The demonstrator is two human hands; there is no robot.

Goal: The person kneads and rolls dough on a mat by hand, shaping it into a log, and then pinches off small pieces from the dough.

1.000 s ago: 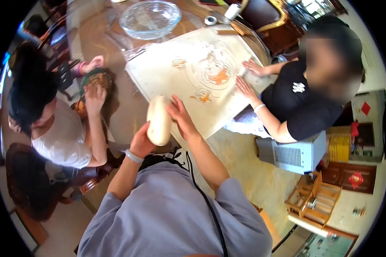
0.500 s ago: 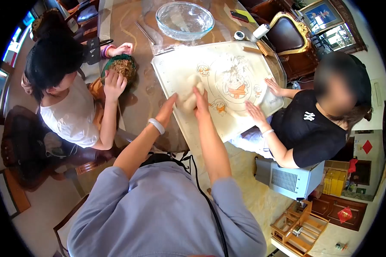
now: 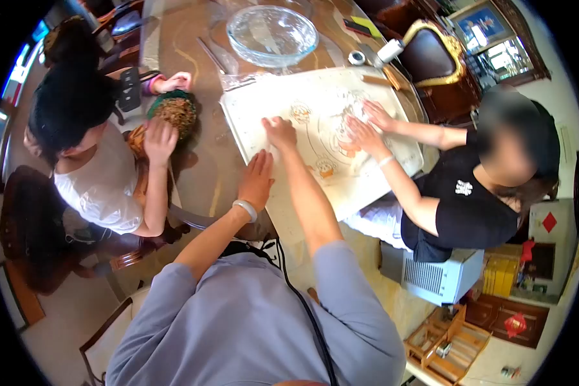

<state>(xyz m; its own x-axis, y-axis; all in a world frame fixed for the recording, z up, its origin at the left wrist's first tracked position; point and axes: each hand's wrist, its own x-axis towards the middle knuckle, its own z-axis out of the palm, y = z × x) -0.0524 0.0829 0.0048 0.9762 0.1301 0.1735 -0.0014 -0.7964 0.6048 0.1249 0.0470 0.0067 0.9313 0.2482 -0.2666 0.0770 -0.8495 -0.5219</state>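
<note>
My left hand (image 3: 257, 182) lies at the near left edge of the pale printed mat (image 3: 328, 195), fingers stretched out. A light bracelet (image 3: 245, 207) is on its wrist. Just beyond it, my right hand (image 3: 280, 133) is over the mat with its fingers curled. What it holds, if anything, is hidden; the pale dough cannot be told apart from the mat. Orange and brown figures are printed on the mat, with white powder near its far part.
At the right, a person in black (image 3: 476, 209) has both hands on the mat. A person in white (image 3: 100, 193) reaches into a green bowl (image 3: 174, 95) of brown filling. A glass bowl (image 3: 272, 56), a white bottle (image 3: 390, 50) and a wooden roller (image 3: 374, 80) are beyond.
The dough seen between my hands is no longer distinguishable. My right hand has curled and moved slightly left; my left hand has flattened. The person in black moved both hands left over the mat.
</note>
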